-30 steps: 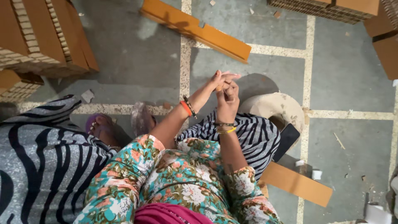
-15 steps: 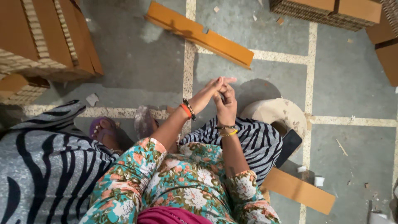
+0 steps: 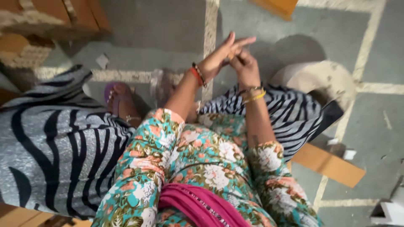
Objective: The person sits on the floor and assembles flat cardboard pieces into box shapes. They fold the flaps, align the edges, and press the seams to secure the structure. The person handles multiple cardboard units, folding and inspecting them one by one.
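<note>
Hands meet just above the frame's centre, the left hand (image 3: 219,56) with fingers stretched out and the right hand (image 3: 244,63) curled beside it, pinching between them a small tan piece (image 3: 231,55) too blurred to identify, above the zebra-striped cloth (image 3: 290,113).

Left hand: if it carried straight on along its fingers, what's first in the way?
The left hand points up-right, fingers extended past the right hand. Beyond the fingertips only bare grey floor shows, then perhaps the orange board; depth unclear.
</note>
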